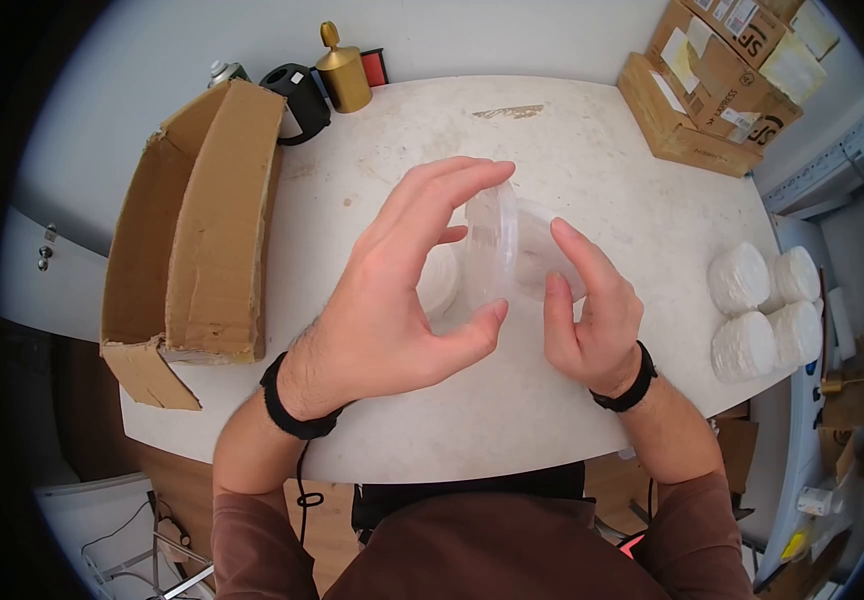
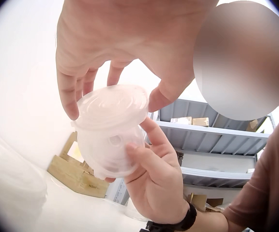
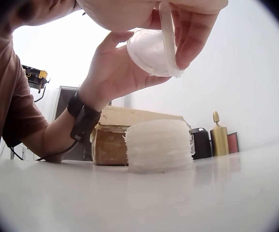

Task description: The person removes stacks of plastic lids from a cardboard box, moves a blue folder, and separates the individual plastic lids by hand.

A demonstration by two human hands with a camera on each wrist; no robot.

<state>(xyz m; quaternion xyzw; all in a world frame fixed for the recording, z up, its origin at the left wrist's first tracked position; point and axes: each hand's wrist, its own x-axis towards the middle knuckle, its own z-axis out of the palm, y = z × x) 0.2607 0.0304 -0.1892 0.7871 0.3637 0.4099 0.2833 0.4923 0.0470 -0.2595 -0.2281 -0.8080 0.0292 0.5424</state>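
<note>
A clear round plastic container (image 1: pixel 542 262) lies on its side in the air between the two hands, its lid (image 1: pixel 493 240) facing left. The left hand (image 1: pixel 392 280) grips the lid by its rim, thumb below and fingers above. Around the container's body curl the fingers and thumb of the right hand (image 1: pixel 597 320). In the left wrist view the lid (image 2: pixel 113 104) covers the container (image 2: pixel 111 150); whether it is fully seated I cannot tell. Behind the left hand, a stack of white translucent round pieces (image 3: pixel 159 146) stands on the table, seen whole in the right wrist view.
An open cardboard box (image 1: pixel 217 230) stands at the table's left. Several white round stacks (image 1: pixel 742 345) are grouped at the right edge. Cardboard boxes (image 1: pixel 717 85) fill the back right corner. A black object (image 1: pixel 297 105) and a gold bottle (image 1: pixel 345 80) stand at the back left.
</note>
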